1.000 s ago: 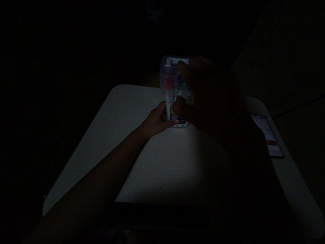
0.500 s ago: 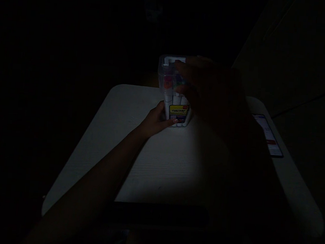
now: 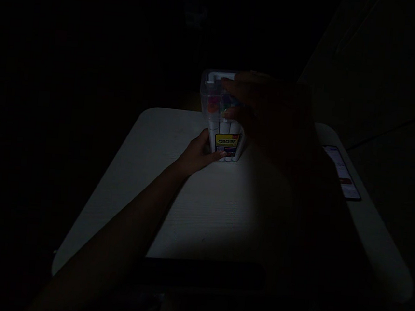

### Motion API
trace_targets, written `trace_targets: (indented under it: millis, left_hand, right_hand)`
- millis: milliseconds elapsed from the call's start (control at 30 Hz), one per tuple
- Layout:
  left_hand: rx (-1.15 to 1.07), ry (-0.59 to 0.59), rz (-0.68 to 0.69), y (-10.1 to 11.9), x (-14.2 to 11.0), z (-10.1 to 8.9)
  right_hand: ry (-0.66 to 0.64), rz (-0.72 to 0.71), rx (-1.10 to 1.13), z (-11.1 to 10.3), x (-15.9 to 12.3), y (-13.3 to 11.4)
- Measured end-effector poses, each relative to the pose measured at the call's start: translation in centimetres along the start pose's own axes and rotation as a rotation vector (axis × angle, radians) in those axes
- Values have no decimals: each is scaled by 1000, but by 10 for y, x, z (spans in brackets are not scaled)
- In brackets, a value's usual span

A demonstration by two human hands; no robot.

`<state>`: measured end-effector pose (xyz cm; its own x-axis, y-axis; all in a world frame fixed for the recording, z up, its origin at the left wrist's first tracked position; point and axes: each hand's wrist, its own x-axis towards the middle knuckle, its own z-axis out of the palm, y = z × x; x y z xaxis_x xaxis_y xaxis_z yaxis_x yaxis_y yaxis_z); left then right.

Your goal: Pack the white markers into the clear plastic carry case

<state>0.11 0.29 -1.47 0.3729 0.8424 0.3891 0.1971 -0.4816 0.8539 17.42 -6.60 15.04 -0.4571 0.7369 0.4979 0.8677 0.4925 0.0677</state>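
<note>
A clear plastic marker case point(image 3: 230, 128) stands upright at the far side of the white table. Several white markers with coloured ends show through its wall, and a yellow and dark label is on the front. My left hand point(image 3: 197, 153) is wrapped around the lower left of the case, its thumb across the label's bottom edge. On the upper right, my right hand point(image 3: 254, 99) grips the clear lid point(image 3: 206, 97), which has a white handle on top. This hand is in deep shadow and hides the lid's right part.
A lit phone point(image 3: 344, 174) lies near the right edge of the white table point(image 3: 150, 145). Behind it, a dark cable point(image 3: 395, 129) runs off to the right. A dark strip point(image 3: 200, 273) lies along the near edge. The surroundings are very dark.
My right thumb has moved up from the label to the lid, so the label now shows. The top of the case has shifted slightly left. My left hand has kept its hold.
</note>
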Motion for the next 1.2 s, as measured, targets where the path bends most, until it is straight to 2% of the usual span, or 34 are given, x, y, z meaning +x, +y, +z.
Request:
trace_targets:
  millis: [600, 900, 1100, 1200]
  left_hand:
    - [0, -7, 23, -2, 1, 0]
    - [18, 8, 21, 2, 1, 0]
    - [35, -6, -12, 5, 1, 0]
    - [15, -17, 4, 3, 1, 0]
  right_hand:
    - [2, -34, 7, 2, 0, 1]
    - [-20, 21, 16, 5, 3, 2]
    - [18, 7, 1, 4, 0, -1]
    - [-7, -2, 6, 1, -2, -4]
